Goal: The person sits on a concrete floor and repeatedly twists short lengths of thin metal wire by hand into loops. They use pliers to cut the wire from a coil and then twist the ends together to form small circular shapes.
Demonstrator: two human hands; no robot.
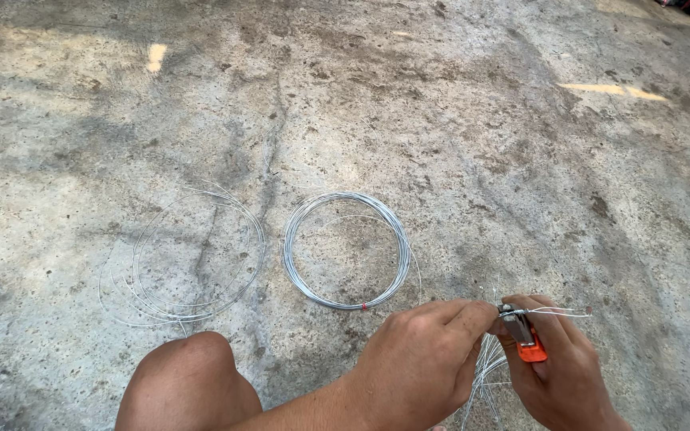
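- The person crouches over a rough, stained concrete floor [457, 120], one bare knee [189, 375] pushing in from the bottom edge.
- The left hand [421, 363] is curled nearly closed, thumb and fingertips pinched on a thin silver wire [557, 312] right where it meets the tool.
- The right hand [561, 371] is wrapped around a pair of pliers with orange handles [525, 339]; the fingers are closed on the handles, and the metal nose points up toward the left hand's fingertips.
- The pliers' nose seems to be biting the wire, though the tip is small and partly covered by the thumbs, so I can't say for sure.
- The wire runs on to the right past the pliers, its short free end sticking out just beyond the right hand.
- Below and between the two hands hangs a bunch of short cut wire strands [485, 375], fanning down toward the floor.
- On the floor just ahead of the hands lies a tight coil of silver wire [293, 263], a neat ring with a small red tie at its near edge.
- To its left, nearly touching, is a looser coil [253, 231] of a few sprawling loops.
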